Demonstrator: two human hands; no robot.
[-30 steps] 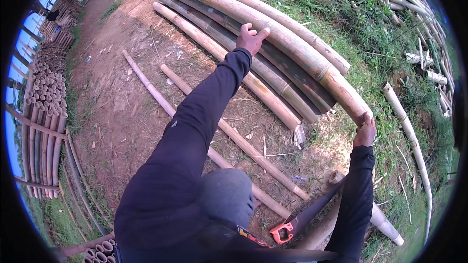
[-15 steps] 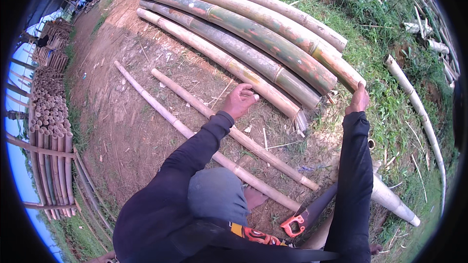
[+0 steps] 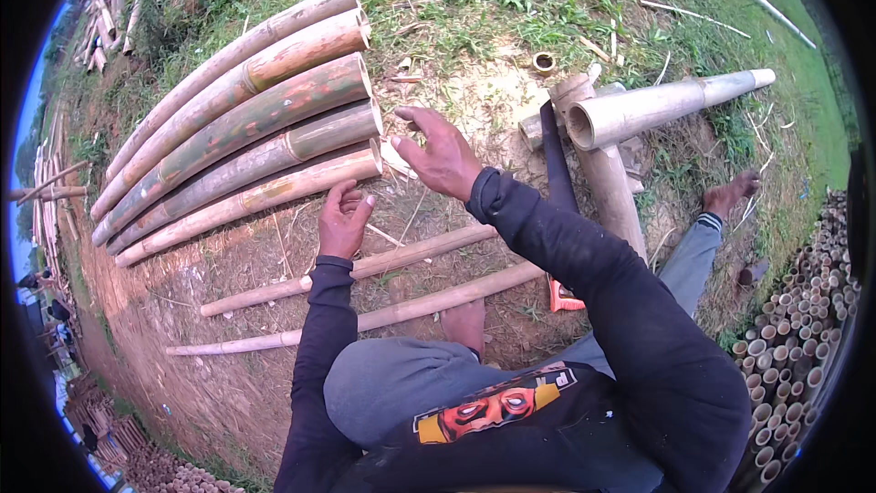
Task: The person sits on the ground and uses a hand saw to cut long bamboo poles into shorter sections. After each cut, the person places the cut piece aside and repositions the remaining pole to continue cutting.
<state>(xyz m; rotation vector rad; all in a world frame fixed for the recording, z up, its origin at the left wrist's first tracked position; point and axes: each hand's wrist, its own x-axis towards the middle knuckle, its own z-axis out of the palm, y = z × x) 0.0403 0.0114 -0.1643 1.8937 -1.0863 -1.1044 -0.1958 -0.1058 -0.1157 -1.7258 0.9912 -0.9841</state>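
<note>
Several thick bamboo poles lie side by side on the ground at the left, their cut ends toward me. My left hand (image 3: pixel 345 219) is just on the near side of the closest pale pole (image 3: pixel 246 208), fingers loosely bent and thumb apart, holding nothing. My right hand (image 3: pixel 438 153) hovers beside the cut ends of the grey-brown pole (image 3: pixel 319 139) and its neighbours, fingers spread and free of any object. Whether a fingertip touches a pole, I cannot tell. The mottled green pole (image 3: pixel 246 131) lies farther back in the row.
Two thin bamboo poles (image 3: pixel 401 261) lie between my legs and the row. A handsaw (image 3: pixel 558 164) with an orange handle leans by bamboo supports, its middle partly behind my right arm. A tapered bamboo piece (image 3: pixel 675 105) rests across them. Stacked bamboo (image 3: pixel 794 356) stands at right.
My view has turned to the right. My right hand has left the end of a farther pole and come toward the nearer cut ends. My left hand stays beside the closest pole.
</note>
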